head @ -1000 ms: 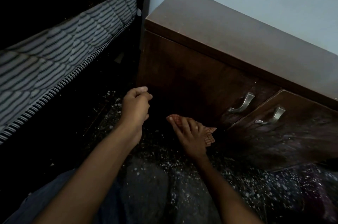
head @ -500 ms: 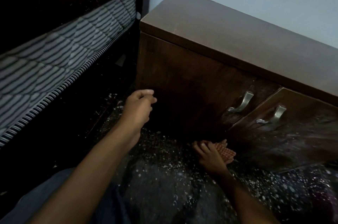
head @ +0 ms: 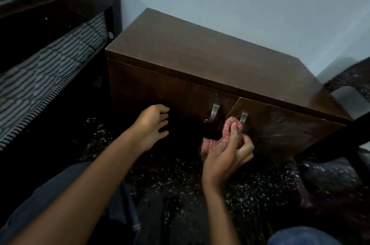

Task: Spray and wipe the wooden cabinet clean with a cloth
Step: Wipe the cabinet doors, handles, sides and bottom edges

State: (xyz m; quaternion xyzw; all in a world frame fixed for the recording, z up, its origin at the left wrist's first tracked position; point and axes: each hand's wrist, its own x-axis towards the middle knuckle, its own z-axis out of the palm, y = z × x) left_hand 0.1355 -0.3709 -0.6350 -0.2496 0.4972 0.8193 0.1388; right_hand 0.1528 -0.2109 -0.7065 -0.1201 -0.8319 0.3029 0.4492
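One view only: head-worn, wide-angle, tilted forward and down. The wooden cabinet (head: 200, 60) is placed at frame centre; its top and front are both seen, so it is viewed from above and at close range, within arm's reach. Both forearms are taken in from the lower edge, with the left hand (head: 152, 124) left of centre and the right hand (head: 224, 158) holding the cloth (head: 228, 128) just right of centre. The bed (head: 50, 68) is caught at the left edge, the wall (head: 240, 4) across the top, the speckled floor (head: 180, 174) along the bottom. Edges are bowed by the lens.
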